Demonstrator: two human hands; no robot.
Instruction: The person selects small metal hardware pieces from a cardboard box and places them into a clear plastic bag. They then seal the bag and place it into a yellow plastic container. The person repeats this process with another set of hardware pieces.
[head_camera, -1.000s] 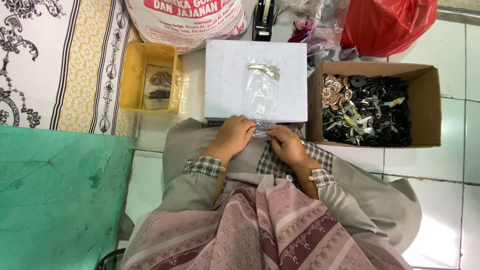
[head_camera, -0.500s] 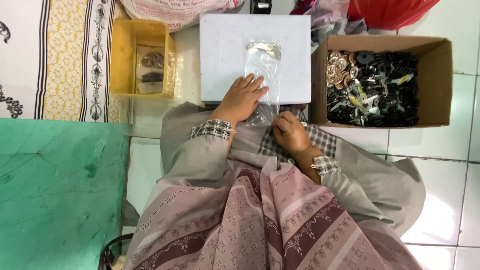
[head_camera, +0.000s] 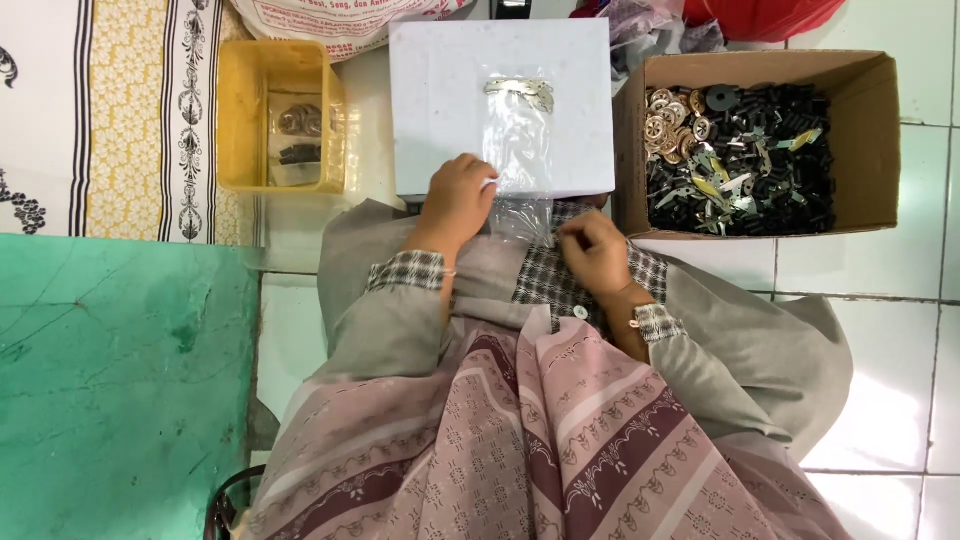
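**Both hands pinch a clear bag at the edge of a white box**

Closed around the near end of a clear plastic bag (head_camera: 520, 150), the left hand (head_camera: 458, 203) has its fingers curled onto the bag's left lower edge, while the right hand (head_camera: 592, 250) is bunched into a loose fist on the bag's crumpled lower right corner. Both hands have hold of the bag; how tightly cannot be told.

Beyond the hands, the bag lies flat on top of a white box (head_camera: 440, 100), its far end reaching toward the middle of the lid. Small pale metal pieces (head_camera: 520, 90) sit inside that far end, well away from the fingers.

Right of the right hand, just beside the white box, stands an open cardboard box (head_camera: 870, 130) filled with a mix of dark and brass-coloured small parts (head_camera: 740, 160). Left of the left hand, past the white box, is a yellow plastic tray (head_camera: 240, 110) with a few small packets in it. Nearer than the hands lie the person's grey sleeves with checked cuffs and a patterned pink cloth over the lap. Far left of the grip is a green mat (head_camera: 110, 380).
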